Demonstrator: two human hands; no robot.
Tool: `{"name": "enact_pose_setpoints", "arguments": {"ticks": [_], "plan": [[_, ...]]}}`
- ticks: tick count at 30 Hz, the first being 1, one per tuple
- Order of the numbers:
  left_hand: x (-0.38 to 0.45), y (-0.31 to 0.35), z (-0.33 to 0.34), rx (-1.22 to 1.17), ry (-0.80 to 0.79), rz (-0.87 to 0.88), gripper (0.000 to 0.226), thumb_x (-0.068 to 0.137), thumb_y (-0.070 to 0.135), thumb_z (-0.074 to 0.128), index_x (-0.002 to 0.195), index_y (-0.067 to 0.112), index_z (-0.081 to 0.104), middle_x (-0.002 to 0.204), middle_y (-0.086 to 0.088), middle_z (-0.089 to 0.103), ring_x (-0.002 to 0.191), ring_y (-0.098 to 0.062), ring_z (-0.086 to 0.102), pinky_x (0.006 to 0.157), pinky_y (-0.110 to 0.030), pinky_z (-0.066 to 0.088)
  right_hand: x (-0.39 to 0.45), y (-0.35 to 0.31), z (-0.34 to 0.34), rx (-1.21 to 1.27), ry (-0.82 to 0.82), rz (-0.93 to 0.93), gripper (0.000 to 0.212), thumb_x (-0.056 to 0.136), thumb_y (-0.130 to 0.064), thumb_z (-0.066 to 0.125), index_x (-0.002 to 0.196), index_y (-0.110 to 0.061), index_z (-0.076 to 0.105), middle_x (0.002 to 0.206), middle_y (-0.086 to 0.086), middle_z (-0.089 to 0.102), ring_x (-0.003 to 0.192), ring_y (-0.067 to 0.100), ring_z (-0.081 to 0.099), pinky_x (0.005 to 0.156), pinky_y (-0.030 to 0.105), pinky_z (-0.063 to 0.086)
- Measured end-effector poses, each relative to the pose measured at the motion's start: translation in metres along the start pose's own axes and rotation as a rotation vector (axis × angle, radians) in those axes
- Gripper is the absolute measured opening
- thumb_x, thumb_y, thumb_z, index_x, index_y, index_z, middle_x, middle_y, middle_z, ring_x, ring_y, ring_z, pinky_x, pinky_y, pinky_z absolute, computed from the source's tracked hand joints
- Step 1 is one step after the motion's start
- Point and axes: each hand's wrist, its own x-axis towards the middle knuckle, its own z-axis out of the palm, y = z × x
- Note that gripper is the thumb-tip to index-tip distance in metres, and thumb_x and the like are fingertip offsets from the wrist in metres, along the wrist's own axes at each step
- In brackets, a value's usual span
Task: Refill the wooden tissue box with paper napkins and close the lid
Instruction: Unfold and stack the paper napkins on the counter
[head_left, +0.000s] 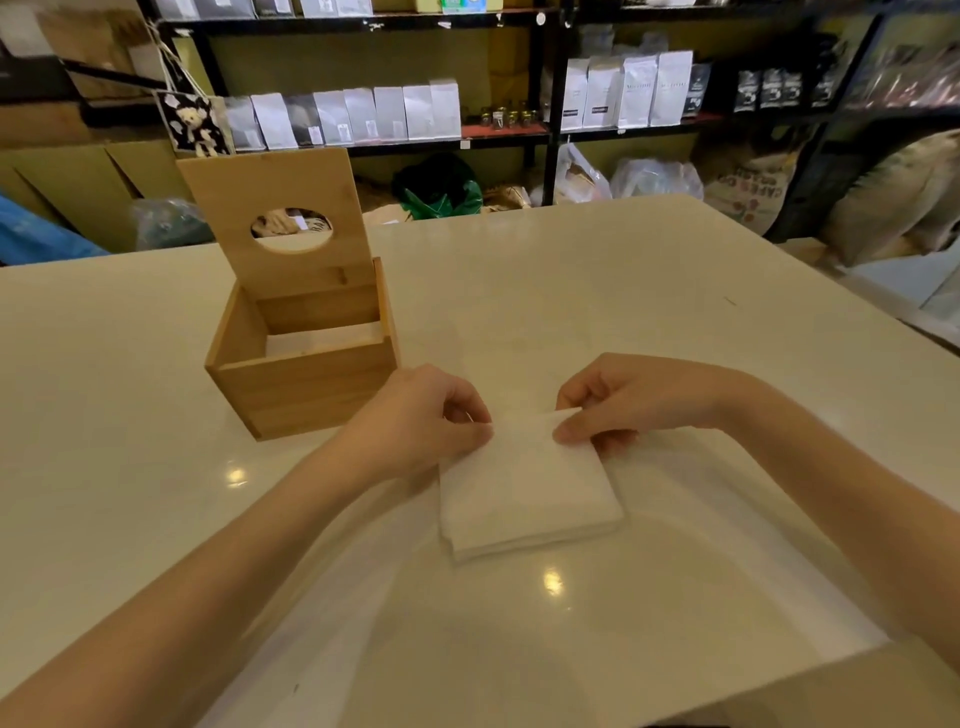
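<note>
Far to my left on the pale bench (649, 291) stands the wooden tissue box (306, 384), its lid (275, 218) swung up and leaning back, the round hole in it facing me. Inside the open box I see a low layer of white napkins (324, 338) lying well below the rim. Just right of the box's near corner is my left hand (421, 415), fingers curled, thumb and forefinger pinching the far left corner of a stack of paper napkins (524, 499). The stack lies flat on the bench between my forearms, nearer to me than the box and apart from it. Its far edge is lifted slightly where I grip it. My right hand (623, 400) pinches the far right corner of the same stack, thumb on top, other fingers tucked under. Beyond the bench, shelves (363, 140) carry rows of white bags.
</note>
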Motion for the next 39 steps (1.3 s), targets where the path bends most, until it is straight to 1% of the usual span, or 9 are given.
{"name": "enact_pose_setpoints", "arguments": {"ticks": [5, 10, 13, 16, 20, 26, 31, 36, 39], "plan": [[-0.003, -0.001, 0.004, 0.133, 0.053, 0.045, 0.018, 0.084, 0.025, 0.063, 0.1, 0.021, 0.068, 0.095, 0.005, 0.066, 0.086, -0.009, 0.059, 0.077, -0.022, 0.051, -0.001, -0.002, 0.002, -0.224, 0.1, 0.045, 0.028, 0.079, -0.029, 0.066, 0.07, -0.002, 0.061, 0.056, -0.005, 0.058, 0.052, 0.009, 0.048, 0.056, 0.022, 0.038], [-0.001, 0.001, -0.002, 0.182, -0.052, 0.016, 0.037, 0.08, 0.035, 0.066, 0.115, 0.023, 0.061, 0.102, 0.007, 0.057, 0.091, -0.007, 0.054, 0.072, -0.015, 0.043, -0.004, -0.011, 0.004, -0.575, 0.278, 0.059, 0.031, 0.068, -0.049, 0.071, 0.079, -0.025, 0.055, 0.076, -0.012, 0.052, 0.074, 0.011, 0.051, 0.061, 0.027, 0.04], [-0.001, 0.007, -0.004, 0.283, -0.132, 0.009, 0.043, 0.08, 0.035, 0.066, 0.121, 0.025, 0.056, 0.105, 0.006, 0.053, 0.094, -0.009, 0.051, 0.079, -0.019, 0.043, -0.002, -0.012, 0.004, -0.487, 0.245, -0.025, 0.034, 0.075, -0.043, 0.067, 0.102, -0.024, 0.059, 0.092, -0.009, 0.054, 0.09, 0.014, 0.053, 0.08, 0.031, 0.046], [-0.001, 0.012, -0.002, 0.329, -0.166, 0.006, 0.042, 0.081, 0.031, 0.065, 0.121, 0.025, 0.054, 0.105, 0.006, 0.052, 0.096, -0.011, 0.05, 0.086, -0.025, 0.045, 0.0, -0.015, 0.01, -0.485, 0.157, -0.042, 0.035, 0.079, -0.033, 0.065, 0.111, -0.022, 0.058, 0.092, -0.008, 0.053, 0.088, 0.013, 0.051, 0.08, 0.03, 0.045], [0.001, 0.016, 0.0, 0.32, -0.222, -0.029, 0.036, 0.083, 0.027, 0.063, 0.117, 0.023, 0.054, 0.102, 0.007, 0.052, 0.093, -0.012, 0.051, 0.083, -0.025, 0.045, 0.002, -0.014, 0.014, -0.451, 0.118, -0.029, 0.032, 0.077, -0.027, 0.066, 0.107, -0.02, 0.059, 0.083, -0.013, 0.051, 0.085, 0.015, 0.054, 0.076, 0.032, 0.047], [-0.001, 0.018, 0.0, 0.344, -0.239, -0.007, 0.024, 0.084, 0.023, 0.06, 0.106, 0.014, 0.061, 0.102, -0.002, 0.06, 0.09, -0.018, 0.055, 0.076, -0.029, 0.047, 0.003, -0.009, 0.015, -0.429, 0.112, -0.034, 0.023, 0.078, -0.025, 0.063, 0.096, -0.011, 0.062, 0.098, 0.007, 0.062, 0.091, 0.023, 0.057, 0.077, 0.04, 0.047], [-0.003, 0.01, -0.01, 0.181, -0.185, -0.046, 0.019, 0.079, 0.023, 0.067, 0.097, 0.017, 0.063, 0.096, 0.002, 0.062, 0.088, -0.016, 0.057, 0.083, -0.033, 0.05, -0.001, -0.016, 0.003, -0.307, 0.103, -0.087, 0.01, 0.082, -0.023, 0.06, 0.088, -0.016, 0.06, 0.081, -0.004, 0.059, 0.071, 0.012, 0.052, 0.065, 0.027, 0.04], [-0.014, 0.008, -0.038, -0.148, -0.191, -0.122, 0.018, 0.08, 0.017, 0.067, 0.097, 0.02, 0.062, 0.092, 0.003, 0.068, 0.081, -0.012, 0.065, 0.059, -0.017, 0.056, -0.001, -0.039, -0.015, -0.155, 0.099, -0.158, 0.014, 0.087, -0.019, 0.055, 0.092, -0.011, 0.066, 0.088, 0.004, 0.067, 0.074, 0.011, 0.058, 0.07, 0.028, 0.047], [-0.026, 0.008, -0.064, -0.235, -0.129, -0.126, 0.018, 0.079, 0.019, 0.068, 0.097, 0.02, 0.066, 0.093, 0.003, 0.071, 0.084, -0.015, 0.067, 0.057, -0.019, 0.054, 0.003, -0.058, -0.025, -0.061, 0.107, -0.221, 0.014, 0.087, -0.014, 0.056, 0.09, -0.009, 0.068, 0.083, 0.002, 0.067, 0.071, 0.009, 0.059, 0.068, 0.028, 0.048]]}}
